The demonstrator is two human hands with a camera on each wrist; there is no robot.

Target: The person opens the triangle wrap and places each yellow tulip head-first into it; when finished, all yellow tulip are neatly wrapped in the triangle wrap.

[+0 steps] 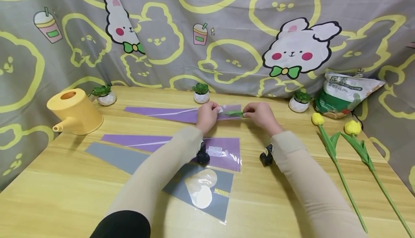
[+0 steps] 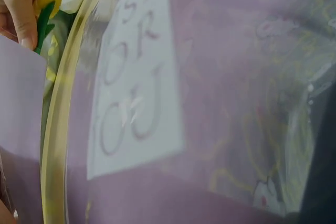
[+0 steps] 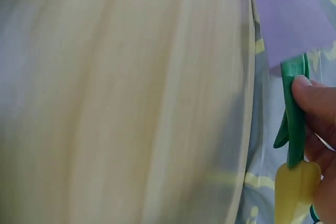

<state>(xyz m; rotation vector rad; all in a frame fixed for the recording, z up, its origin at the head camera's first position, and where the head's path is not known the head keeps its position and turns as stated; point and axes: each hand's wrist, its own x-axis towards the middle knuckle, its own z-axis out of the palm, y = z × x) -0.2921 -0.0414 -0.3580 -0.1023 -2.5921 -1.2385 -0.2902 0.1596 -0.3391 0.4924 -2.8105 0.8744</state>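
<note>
My left hand [image 1: 207, 117] pinches the wide end of a long purple flower sleeve [image 1: 181, 116] that tapers to the left near the back of the table. Facing it from the right, my right hand [image 1: 260, 115] grips a yellow artificial tulip by its green leaves [image 1: 234, 113], just below the bloom. In the right wrist view, the yellow bloom [image 3: 296, 190] hangs beneath the fingers, and the leaves run up to the sleeve's edge [image 3: 289, 30]. The stem past that edge is hidden by the sleeve.
Nearer lie another purple sleeve [image 1: 227, 158] and a grey one [image 1: 223, 180]. Two yellow tulips [image 1: 334, 151] [image 1: 363, 151] lie at right. A yellow watering can [image 1: 81, 111], small potted succulents [image 1: 201, 95] and a green-white bag [image 1: 343, 93] stand before the curtain [image 1: 227, 21].
</note>
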